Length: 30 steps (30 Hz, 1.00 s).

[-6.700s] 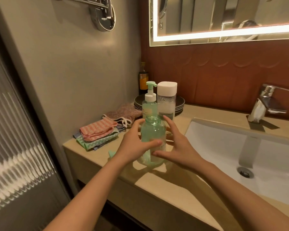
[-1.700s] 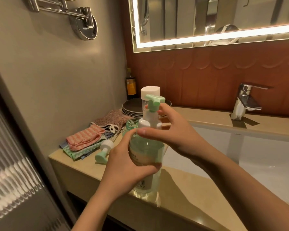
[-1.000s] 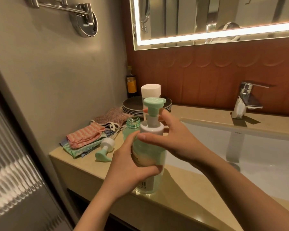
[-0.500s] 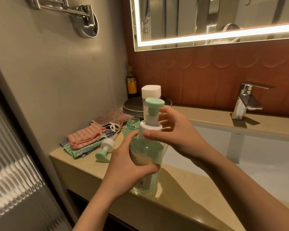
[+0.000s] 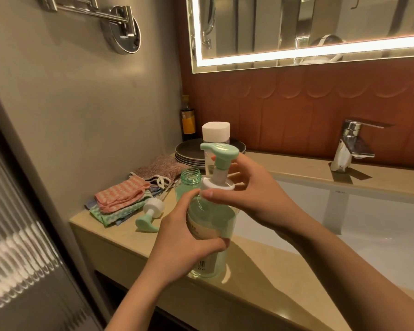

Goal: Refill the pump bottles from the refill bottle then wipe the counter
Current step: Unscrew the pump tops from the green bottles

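Looks like a twist of the white screw collar (image 5: 217,185) on the tall see-through green pump bottle (image 5: 213,220), most likely to get the top off for filling. Cannot tell which way from here. Standing upright near the front edge of the smooth tan counter (image 5: 261,271), just beside the white sink (image 5: 344,223).

Grip the middle tight with the left hand (image 5: 184,237), fingers curled round it as now, to stop any spinning. Pinch the collar with the thumb and fingers of the right hand (image 5: 256,199), as now, not the mint green pump head (image 5: 221,151). Turn slow. Press the bottom down flat. Lift the top straight up, to spare the thin tube inside and stop drips. Lay it by the other loose white and green pump (image 5: 150,215), near the small open green bottle (image 5: 189,179). Leave the clear refill bottle with the white cap (image 5: 216,133) shut till then.
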Each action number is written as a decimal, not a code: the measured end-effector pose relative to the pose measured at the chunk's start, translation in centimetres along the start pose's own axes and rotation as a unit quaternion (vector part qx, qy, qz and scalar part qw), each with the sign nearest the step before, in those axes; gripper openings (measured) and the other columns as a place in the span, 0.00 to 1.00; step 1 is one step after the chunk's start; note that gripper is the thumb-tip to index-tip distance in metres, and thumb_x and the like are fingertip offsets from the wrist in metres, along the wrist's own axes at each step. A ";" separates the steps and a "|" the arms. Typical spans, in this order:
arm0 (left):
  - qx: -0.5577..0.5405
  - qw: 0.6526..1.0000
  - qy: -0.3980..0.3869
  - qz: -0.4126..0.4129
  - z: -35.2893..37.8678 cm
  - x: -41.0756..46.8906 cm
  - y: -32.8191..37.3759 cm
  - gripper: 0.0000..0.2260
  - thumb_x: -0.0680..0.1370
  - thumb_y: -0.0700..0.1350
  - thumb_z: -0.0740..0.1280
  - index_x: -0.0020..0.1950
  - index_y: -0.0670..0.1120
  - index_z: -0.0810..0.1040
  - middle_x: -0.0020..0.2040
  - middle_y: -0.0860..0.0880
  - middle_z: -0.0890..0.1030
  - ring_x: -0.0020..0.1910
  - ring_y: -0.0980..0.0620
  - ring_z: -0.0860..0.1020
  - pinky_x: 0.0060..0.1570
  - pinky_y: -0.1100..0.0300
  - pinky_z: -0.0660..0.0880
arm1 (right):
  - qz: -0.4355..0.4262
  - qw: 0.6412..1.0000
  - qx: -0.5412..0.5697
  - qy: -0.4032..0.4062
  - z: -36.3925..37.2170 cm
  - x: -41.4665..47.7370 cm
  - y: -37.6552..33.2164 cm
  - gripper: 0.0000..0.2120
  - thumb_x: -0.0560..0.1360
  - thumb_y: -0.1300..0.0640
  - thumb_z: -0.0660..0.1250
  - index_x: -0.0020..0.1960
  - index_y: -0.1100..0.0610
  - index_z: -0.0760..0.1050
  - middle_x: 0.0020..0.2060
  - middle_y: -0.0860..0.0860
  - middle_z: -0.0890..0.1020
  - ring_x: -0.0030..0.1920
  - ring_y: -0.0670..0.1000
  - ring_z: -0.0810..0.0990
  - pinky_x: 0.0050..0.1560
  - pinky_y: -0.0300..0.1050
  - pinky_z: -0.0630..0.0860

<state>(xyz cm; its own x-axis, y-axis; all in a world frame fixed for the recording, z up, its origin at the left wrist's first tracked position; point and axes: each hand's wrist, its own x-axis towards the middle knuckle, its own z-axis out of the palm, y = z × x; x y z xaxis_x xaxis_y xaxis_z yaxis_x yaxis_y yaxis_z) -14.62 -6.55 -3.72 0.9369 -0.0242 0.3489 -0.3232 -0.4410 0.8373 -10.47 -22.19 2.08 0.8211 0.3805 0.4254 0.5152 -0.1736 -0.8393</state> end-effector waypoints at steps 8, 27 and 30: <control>0.021 1.000 0.004 -0.006 -0.4 -0.1 -0.1 0.37 0.56 0.51 0.77 0.64 0.60 0.69 0.50 0.62 0.79 0.50 0.65 0.77 0.45 0.72 0.73 | -0.007 0.998 0.056 0.017 -0.4 -0.1 -0.2 0.24 0.69 0.62 0.74 0.61 0.49 0.73 0.52 0.47 0.82 0.51 0.43 0.81 0.49 0.36 0.78; -0.009 0.993 0.098 -0.068 -5.3 -1.1 -1.9 0.38 0.56 0.50 0.80 0.63 0.61 0.69 0.54 0.65 0.77 0.50 0.72 0.75 0.45 0.73 0.71 | -0.187 0.956 0.168 0.152 -1.8 -0.9 -3.6 0.23 0.66 0.55 0.72 0.59 0.52 0.71 0.56 0.49 0.81 0.59 0.49 0.79 0.55 0.42 0.76; -0.007 0.986 0.132 -0.101 -6.9 -1.5 -3.0 0.37 0.57 0.46 0.83 0.61 0.59 0.69 0.52 0.63 0.78 0.47 0.70 0.77 0.47 0.68 0.73 | -0.217 0.961 0.113 0.129 0.0 -1.0 -2.6 0.24 0.67 0.58 0.72 0.61 0.53 0.69 0.58 0.50 0.79 0.60 0.49 0.78 0.57 0.40 0.76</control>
<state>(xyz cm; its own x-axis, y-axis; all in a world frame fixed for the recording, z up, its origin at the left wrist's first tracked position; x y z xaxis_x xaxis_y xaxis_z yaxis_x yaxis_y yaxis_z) -15.98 0.98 -3.86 0.9156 0.2982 0.2698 -0.1365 -0.4006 0.9060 -12.62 -22.12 3.83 0.5895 0.1300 0.7972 0.7801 0.1642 -0.6037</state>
